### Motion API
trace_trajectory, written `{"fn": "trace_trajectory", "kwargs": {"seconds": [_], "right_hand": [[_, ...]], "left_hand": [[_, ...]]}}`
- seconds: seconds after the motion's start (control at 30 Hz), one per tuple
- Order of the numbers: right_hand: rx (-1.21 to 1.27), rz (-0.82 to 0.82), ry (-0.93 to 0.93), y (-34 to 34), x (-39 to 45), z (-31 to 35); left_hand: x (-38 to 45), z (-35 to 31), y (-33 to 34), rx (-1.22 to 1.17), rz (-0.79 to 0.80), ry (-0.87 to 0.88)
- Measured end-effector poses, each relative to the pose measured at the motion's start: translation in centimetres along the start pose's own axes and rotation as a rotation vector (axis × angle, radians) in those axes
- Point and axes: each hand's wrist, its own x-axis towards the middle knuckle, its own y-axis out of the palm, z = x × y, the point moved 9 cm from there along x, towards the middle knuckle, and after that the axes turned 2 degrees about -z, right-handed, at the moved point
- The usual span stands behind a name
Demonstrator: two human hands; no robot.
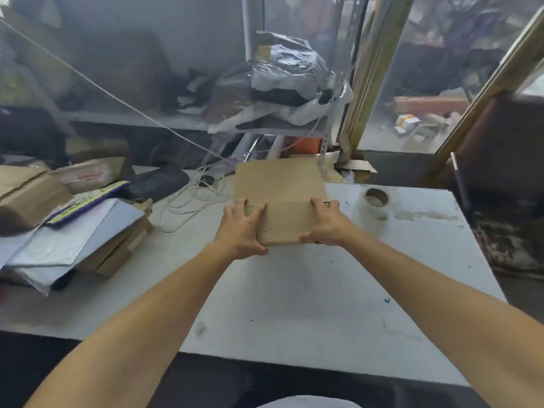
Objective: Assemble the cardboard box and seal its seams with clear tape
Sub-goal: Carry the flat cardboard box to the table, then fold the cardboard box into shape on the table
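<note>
Fingers point(255, 208) of both hands round cardboard box point(281, 198)

A scuffed white rectangular desk point(294, 290) stands before a grey metal shelf rack point(164, 120) draped in clear plastic sheeting point(132, 54); yellowed wooden window frames point(371, 69) rise to the right, daylight hazy through the panes, dark floor below
</note>
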Motion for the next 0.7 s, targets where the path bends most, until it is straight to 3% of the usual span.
{"fn": "trace_trajectory", "kwargs": {"seconds": [0.2, 0.5, 0.7], "right_hand": [[0.033, -0.093, 0.082, 0.2, -2.5, -3.1], [0.134, -0.268, 0.025, 1.2, -7.4, -4.6], [-0.056, -0.261, 0.085, 1.8, -9.0, -5.5]], "left_hand": [[0.1, -2.1, 0.8, 0.006, 0.004, 0.101], [-4.1, -3.8, 2.5, -0.067, -0.132, 0.095], [-5.4, -4.9, 2.3, 0.035, -0.233, 0.085]]}}
